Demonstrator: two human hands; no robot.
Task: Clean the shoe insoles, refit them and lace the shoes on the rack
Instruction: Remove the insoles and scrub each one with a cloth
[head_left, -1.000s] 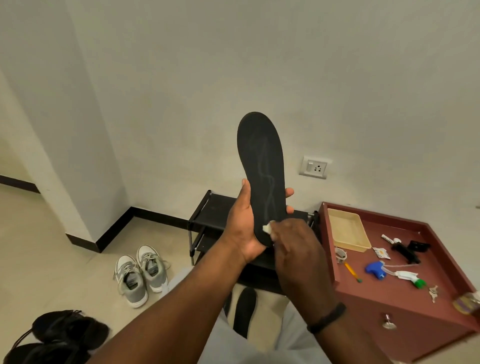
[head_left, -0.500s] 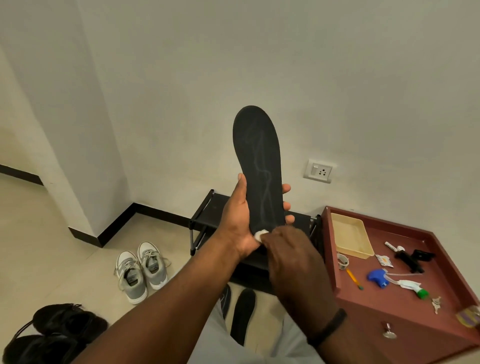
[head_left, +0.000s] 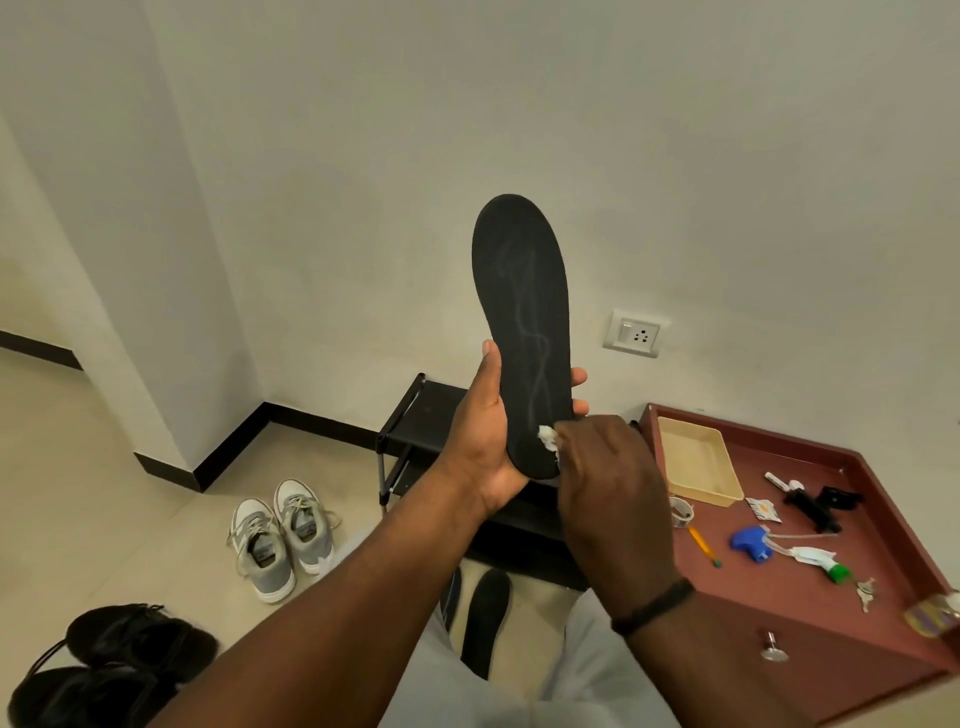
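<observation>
A black insole (head_left: 522, 306) stands upright in front of the wall, streaked with pale wipe marks. My left hand (head_left: 480, 441) grips its heel end, thumb on the left edge and fingertips showing on the right. My right hand (head_left: 605, 478) pinches a small white wad (head_left: 548, 438) against the insole's lower part. A second black insole (head_left: 485, 621) lies on the floor between my legs. A black shoe rack (head_left: 415, 415) stands against the wall behind my hands. Grey laced sneakers (head_left: 280, 535) sit on the floor to the left, black shoes (head_left: 114, 660) at the bottom left.
A maroon cabinet top (head_left: 810, 582) at the right carries a beige tray (head_left: 696, 460), a blue spray trigger (head_left: 750, 540), a pencil, keys and small items. A wall socket (head_left: 634, 332) is above it. A pillar with black skirting stands left.
The view has shifted a little. The insole stays upright in my left hand; my right hand with the white wad has moved slightly right along the heel.
</observation>
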